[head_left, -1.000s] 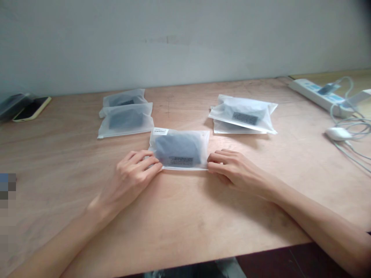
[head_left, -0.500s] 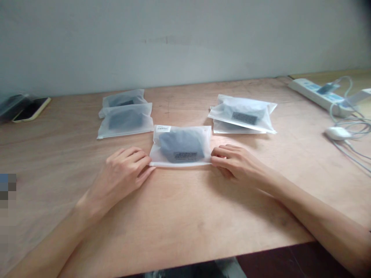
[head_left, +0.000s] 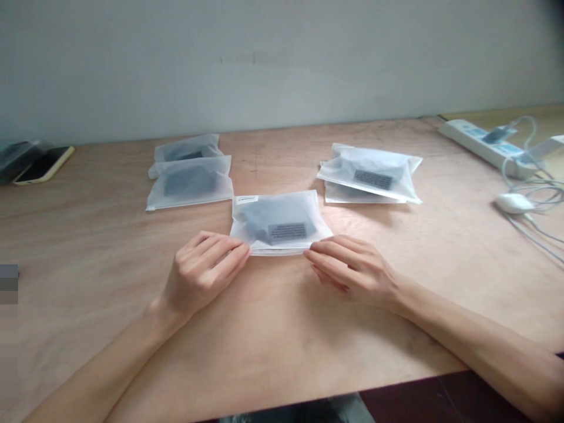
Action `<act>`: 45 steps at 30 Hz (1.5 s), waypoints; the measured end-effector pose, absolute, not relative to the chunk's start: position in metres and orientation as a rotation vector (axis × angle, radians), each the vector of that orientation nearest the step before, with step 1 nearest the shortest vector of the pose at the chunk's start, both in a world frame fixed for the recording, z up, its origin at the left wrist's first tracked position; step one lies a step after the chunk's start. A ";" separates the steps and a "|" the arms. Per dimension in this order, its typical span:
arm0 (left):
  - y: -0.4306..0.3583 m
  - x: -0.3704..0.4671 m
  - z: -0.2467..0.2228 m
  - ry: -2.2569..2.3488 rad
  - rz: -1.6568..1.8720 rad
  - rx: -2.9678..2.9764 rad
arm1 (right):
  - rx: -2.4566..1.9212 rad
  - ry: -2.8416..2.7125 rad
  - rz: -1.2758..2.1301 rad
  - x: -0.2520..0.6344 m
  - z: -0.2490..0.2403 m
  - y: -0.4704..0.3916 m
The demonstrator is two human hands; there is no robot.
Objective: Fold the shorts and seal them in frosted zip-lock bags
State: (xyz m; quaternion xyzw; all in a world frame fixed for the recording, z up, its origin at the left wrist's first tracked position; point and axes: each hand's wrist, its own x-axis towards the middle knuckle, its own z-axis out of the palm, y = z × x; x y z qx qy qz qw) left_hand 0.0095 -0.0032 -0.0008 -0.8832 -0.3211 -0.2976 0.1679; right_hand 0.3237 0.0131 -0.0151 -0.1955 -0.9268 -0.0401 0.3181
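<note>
A frosted plastic bag [head_left: 282, 218] is held at the centre of the frame, its near corners pinched, as far as can be judged, by the left hand [head_left: 209, 264] and the right hand [head_left: 352, 264] (the thumbs cannot be made out clearly, so the exact hold is uncertain). The step in hand seems to be the handling of the bag's near edge; an even, light hold at both corners would be called for by any further move, since such thin film is easily creased. A dark, rounded bulk is shown through the milky film, with a white sticker [head_left: 247, 200] at the far left corner and a block of dark print [head_left: 287, 232] nearer the front. Similar bags [head_left: 191, 182] are overlapped at the upper left, and another pair of bags [head_left: 372, 167] is loosely stacked at the upper right. All are borne by a smooth, grained wooden tabletop [head_left: 273, 329].
</note>
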 end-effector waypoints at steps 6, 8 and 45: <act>-0.012 0.018 -0.001 -0.932 -0.972 -2.561 | -0.368 -2.613 -0.022 0.308 -0.013 -0.004; -0.013 0.018 -0.002 -0.921 -0.997 -2.562 | -0.409 -2.620 0.011 0.303 -0.017 -0.003; -0.008 0.018 -0.019 -1.229 -0.526 -2.772 | -0.768 -2.579 -0.035 0.301 -0.023 -0.001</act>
